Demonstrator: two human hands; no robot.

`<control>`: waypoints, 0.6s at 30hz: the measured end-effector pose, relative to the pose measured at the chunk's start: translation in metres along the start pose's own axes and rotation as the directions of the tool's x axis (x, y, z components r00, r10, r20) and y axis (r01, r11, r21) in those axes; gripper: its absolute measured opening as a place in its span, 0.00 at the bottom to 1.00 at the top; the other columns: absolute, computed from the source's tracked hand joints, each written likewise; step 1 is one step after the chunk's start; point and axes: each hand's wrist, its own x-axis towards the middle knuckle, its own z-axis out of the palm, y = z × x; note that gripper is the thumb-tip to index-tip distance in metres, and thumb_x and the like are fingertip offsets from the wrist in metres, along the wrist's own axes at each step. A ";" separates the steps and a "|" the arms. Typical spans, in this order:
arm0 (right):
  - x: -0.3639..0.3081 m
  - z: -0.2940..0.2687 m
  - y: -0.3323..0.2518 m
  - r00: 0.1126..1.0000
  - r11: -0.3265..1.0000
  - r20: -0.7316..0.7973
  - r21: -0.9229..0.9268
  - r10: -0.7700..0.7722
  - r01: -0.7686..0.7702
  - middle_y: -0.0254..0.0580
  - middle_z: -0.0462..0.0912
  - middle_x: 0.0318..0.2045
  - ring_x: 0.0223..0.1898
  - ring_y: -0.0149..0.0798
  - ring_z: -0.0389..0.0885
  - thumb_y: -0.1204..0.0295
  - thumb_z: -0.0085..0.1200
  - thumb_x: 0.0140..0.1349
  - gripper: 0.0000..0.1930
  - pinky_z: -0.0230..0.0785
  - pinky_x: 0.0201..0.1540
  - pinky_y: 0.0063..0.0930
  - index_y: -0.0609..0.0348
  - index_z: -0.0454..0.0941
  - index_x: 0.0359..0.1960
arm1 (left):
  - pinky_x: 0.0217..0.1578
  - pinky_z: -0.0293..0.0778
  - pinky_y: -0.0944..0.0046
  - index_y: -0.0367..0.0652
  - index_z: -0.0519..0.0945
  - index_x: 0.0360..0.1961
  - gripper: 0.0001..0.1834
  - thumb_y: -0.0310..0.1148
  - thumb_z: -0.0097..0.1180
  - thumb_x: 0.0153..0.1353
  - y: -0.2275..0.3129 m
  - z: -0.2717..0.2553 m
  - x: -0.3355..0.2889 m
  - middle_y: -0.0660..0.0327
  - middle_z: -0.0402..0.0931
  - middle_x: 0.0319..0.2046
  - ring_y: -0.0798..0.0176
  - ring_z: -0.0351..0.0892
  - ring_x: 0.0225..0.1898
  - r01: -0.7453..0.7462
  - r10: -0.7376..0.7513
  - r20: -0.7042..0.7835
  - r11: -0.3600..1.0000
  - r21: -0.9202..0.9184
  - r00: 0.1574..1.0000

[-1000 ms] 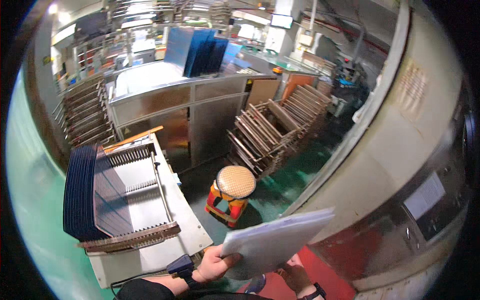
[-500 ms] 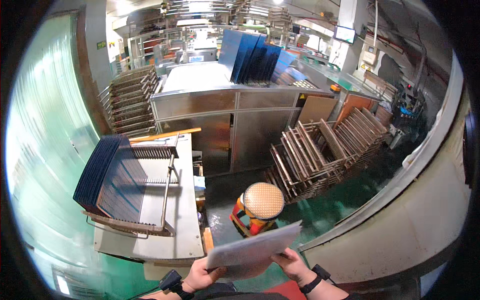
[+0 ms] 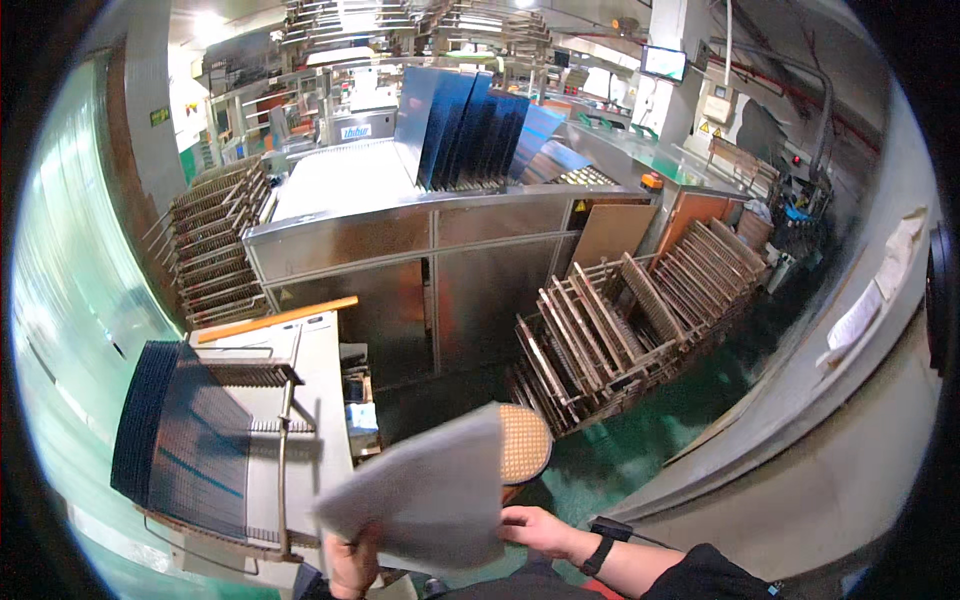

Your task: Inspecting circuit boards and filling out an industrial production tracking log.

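Note:
A greyish, slightly see-through flat sheet [image 3: 425, 495], blurred by motion, is held up tilted in front of me; whether it is a single layer or several, I cannot tell. My left hand [image 3: 352, 562] is closed on its lower left edge, the fingers partly behind it. At the lower right edge, my right hand [image 3: 538, 530] pinches the sheet with thumb and fingertips. Part of a round stool [image 3: 527, 445] with a tan patterned seat shows behind the sheet's right edge. Left of my hands, dark blue panels [image 3: 190, 440] stand upright in a slotted rack [image 3: 283, 455].
The rack stands on a white table [image 3: 325, 350] with a yellow stick [image 3: 275, 318]. Ahead is a long metal machine [image 3: 490, 290] bearing upright blue panels [image 3: 450, 130]. Stacked empty racks [image 3: 620, 320] lean at the right. A pale curved wall [image 3: 800, 450] borders the right side.
The sheet has risen and swung up to the left, now covering part of the stool. Both hands still hold it. My view has shifted, so the panel rack sits lower and further left.

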 end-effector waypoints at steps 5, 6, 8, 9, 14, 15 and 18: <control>0.054 -0.053 -0.022 0.981 0.975 0.196 0.217 0.011 -0.054 0.33 0.82 0.51 0.52 0.29 0.77 0.67 0.57 0.70 0.18 0.68 0.58 0.27 0.63 0.76 0.57 | 0.48 0.75 0.58 0.38 0.80 0.57 0.19 0.36 0.52 0.70 0.036 0.056 0.028 0.48 0.81 0.51 0.56 0.80 0.48 0.151 -0.108 -0.227 0.971 0.183 0.968; 0.063 -0.071 -0.023 0.971 0.950 0.236 0.296 0.029 -0.101 0.34 0.82 0.52 0.53 0.29 0.77 0.65 0.57 0.70 0.21 0.69 0.58 0.28 0.62 0.74 0.60 | 0.43 0.74 0.60 0.35 0.82 0.50 0.19 0.41 0.55 0.70 0.032 0.072 0.044 0.52 0.81 0.42 0.60 0.78 0.42 0.263 -0.207 -0.294 0.950 0.167 0.933; 0.082 -0.102 -0.028 0.942 0.862 0.334 0.466 0.037 -0.199 0.32 0.82 0.50 0.51 0.27 0.78 0.63 0.58 0.70 0.21 0.70 0.58 0.26 0.60 0.74 0.60 | 0.34 0.71 0.58 0.34 0.84 0.36 0.25 0.52 0.61 0.67 -0.001 0.098 0.061 0.60 0.79 0.27 0.65 0.74 0.30 0.181 -0.096 -0.518 0.976 0.117 0.850; 0.091 -0.118 -0.032 0.928 0.830 0.370 0.508 0.032 -0.231 0.32 0.82 0.50 0.52 0.28 0.79 0.63 0.58 0.70 0.21 0.70 0.58 0.27 0.59 0.73 0.61 | 0.32 0.70 0.58 0.34 0.84 0.32 0.27 0.54 0.61 0.66 0.031 0.130 0.065 0.63 0.78 0.24 0.66 0.72 0.28 0.274 -0.077 -0.539 0.916 0.295 0.839; 0.113 -0.200 -0.088 0.862 0.777 0.503 0.521 0.053 -0.352 0.37 0.79 0.57 0.58 0.34 0.76 0.62 0.58 0.69 0.26 0.68 0.62 0.33 0.59 0.69 0.65 | 0.26 0.69 0.58 0.29 0.84 0.33 0.33 0.57 0.56 0.69 0.008 0.175 0.088 0.64 0.77 0.22 0.66 0.68 0.22 0.247 -0.095 -0.700 0.962 0.119 0.708; 0.113 -0.213 -0.101 0.859 0.794 0.502 0.480 0.100 -0.373 0.42 0.76 0.61 0.61 0.39 0.75 0.60 0.57 0.69 0.30 0.65 0.66 0.37 0.60 0.66 0.68 | 0.26 0.69 0.58 0.29 0.84 0.33 0.33 0.57 0.56 0.69 0.016 0.185 0.096 0.64 0.77 0.22 0.66 0.68 0.22 0.243 -0.085 -0.717 0.962 0.121 0.692; 0.143 -0.237 -0.048 0.786 0.747 0.597 0.595 -0.162 -0.297 0.43 0.75 0.63 0.62 0.41 0.74 0.61 0.58 0.69 0.31 0.66 0.66 0.41 0.59 0.64 0.70 | 0.27 0.71 0.61 0.36 0.84 0.33 0.25 0.52 0.57 0.70 0.037 0.201 0.116 0.66 0.77 0.24 0.67 0.70 0.23 0.263 -0.119 -0.691 0.959 0.106 0.713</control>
